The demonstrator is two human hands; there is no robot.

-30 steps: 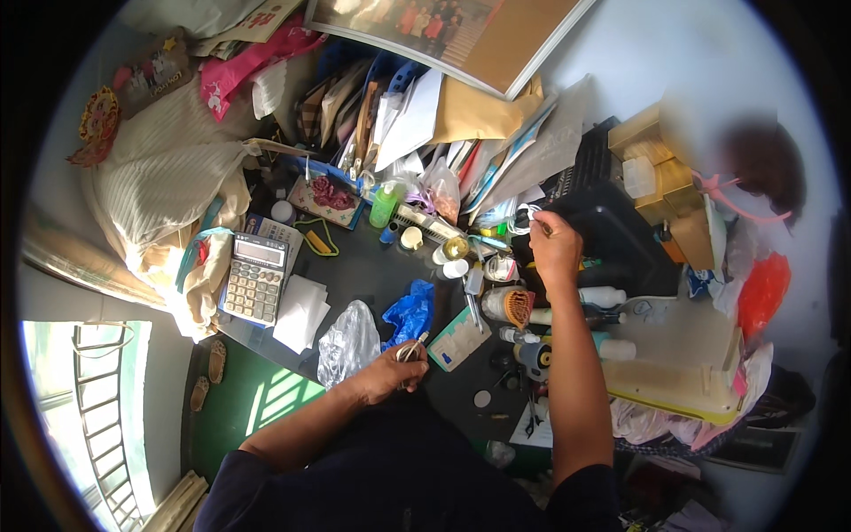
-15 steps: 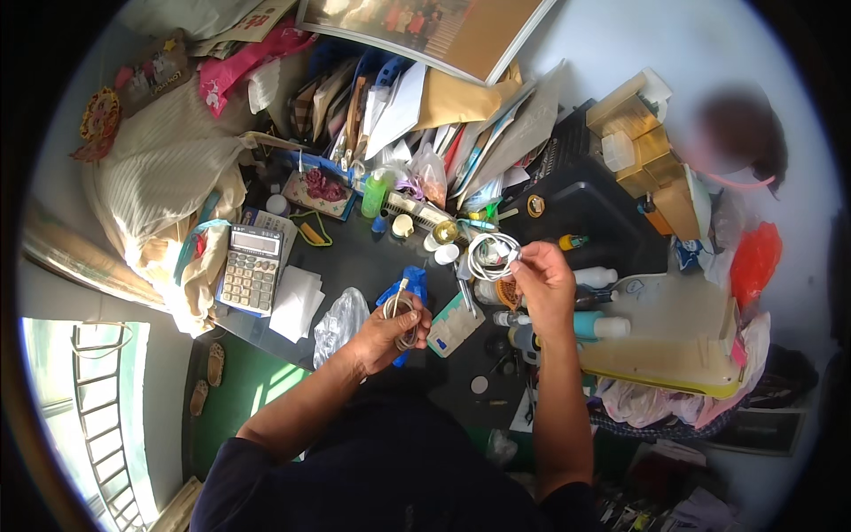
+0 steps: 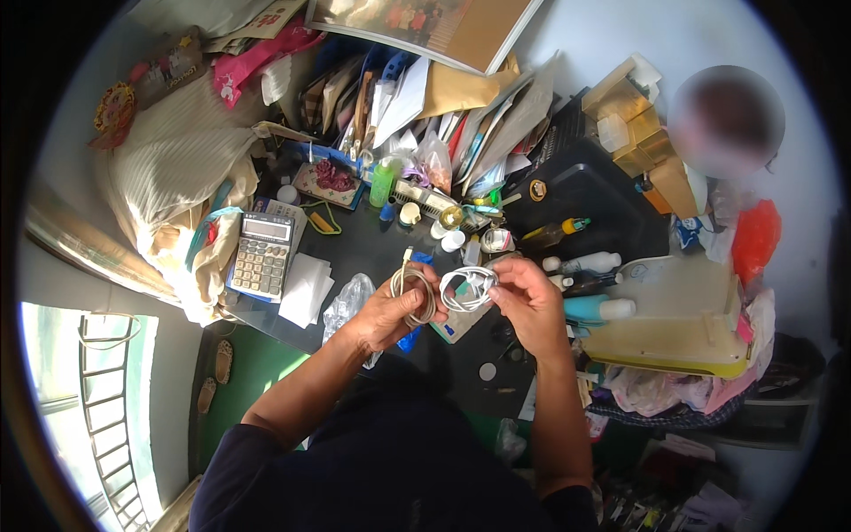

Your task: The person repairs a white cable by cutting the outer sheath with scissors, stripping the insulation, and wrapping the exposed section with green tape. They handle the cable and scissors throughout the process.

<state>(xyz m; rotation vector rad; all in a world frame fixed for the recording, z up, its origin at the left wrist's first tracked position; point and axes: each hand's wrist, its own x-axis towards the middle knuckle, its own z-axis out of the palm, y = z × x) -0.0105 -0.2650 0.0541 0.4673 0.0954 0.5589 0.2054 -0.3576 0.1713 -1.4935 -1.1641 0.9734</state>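
Observation:
My left hand (image 3: 394, 312) is closed round a coiled beige cable (image 3: 423, 306), whose plug end sticks up above the fingers. Beside it, my right hand (image 3: 529, 306) pinches a coiled white cable (image 3: 463, 288) at its right side. The two coils are close together above the dark desk; whether they touch I cannot tell. Below them a pale flat card-like piece (image 3: 461, 326) with a green edge lies partly hidden by the hands. A blue plastic piece (image 3: 410, 340) and a crumpled clear plastic bag (image 3: 349, 300) lie by my left hand.
A calculator (image 3: 264, 253) and white paper slips (image 3: 306, 290) lie at the left. Small jars, a green bottle (image 3: 381, 185) and packed folders line the back. Several bottles, including a light-blue one (image 3: 585, 308), lie at the right beside a translucent storage box lid (image 3: 678, 310).
My right hand has brought the white cable coil left and down, next to the beige coil. My left hand has moved slightly right and up, still holding its cable.

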